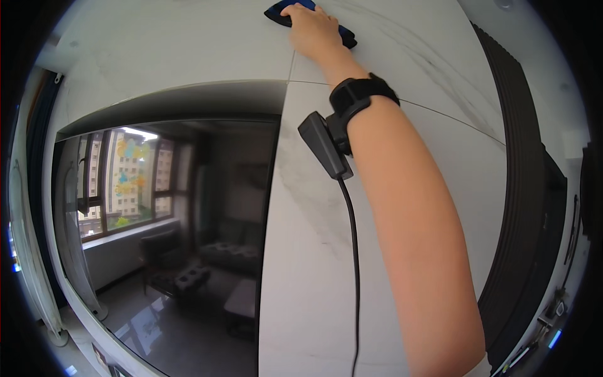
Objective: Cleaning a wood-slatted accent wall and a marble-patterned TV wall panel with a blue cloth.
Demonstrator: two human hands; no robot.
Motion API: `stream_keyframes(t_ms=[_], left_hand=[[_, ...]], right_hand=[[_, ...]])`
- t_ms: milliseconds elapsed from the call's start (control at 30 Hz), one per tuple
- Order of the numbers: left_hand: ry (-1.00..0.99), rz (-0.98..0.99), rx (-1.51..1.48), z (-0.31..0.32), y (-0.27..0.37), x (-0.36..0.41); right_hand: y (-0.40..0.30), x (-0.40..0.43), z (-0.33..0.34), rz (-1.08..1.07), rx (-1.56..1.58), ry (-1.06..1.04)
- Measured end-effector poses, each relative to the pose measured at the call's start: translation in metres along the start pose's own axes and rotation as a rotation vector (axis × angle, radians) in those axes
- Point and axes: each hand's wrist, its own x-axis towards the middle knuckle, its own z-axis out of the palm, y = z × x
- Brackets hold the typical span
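My right hand (313,32) is raised high against a marble-look wall panel (419,52), gripping a dark blue cloth (349,36). Parts of the cloth show on both sides of the fingers, which cover its middle. Around my right wrist is a black strap (365,92) with a small black device (325,145) mounted on it. From that device a black cable (354,245) hangs down in front of the wall. My left hand is out of view.
Left of my arm, a large television (226,198) sits in a wall recess, its dark screen reflecting a window and furniture. A dark ribbed panel (511,155) borders the wall on the right. Pale curtains (35,226) hang at the far left. Small framed items (113,367) stand below the television.
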Motion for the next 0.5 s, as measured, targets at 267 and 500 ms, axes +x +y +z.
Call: stream_keyframes(t_ms=[267, 500], left_hand=[[0.014, -0.009, 0.018, 0.004, -0.005, 0.003], [0.029, -0.017, 0.031, 0.001, -0.009, 0.005]], right_hand=[[0.182, -0.023, -0.083, 0.246, -0.310, 0.104], [0.250, -0.088, -0.189, 0.702, -0.545, -0.070]])
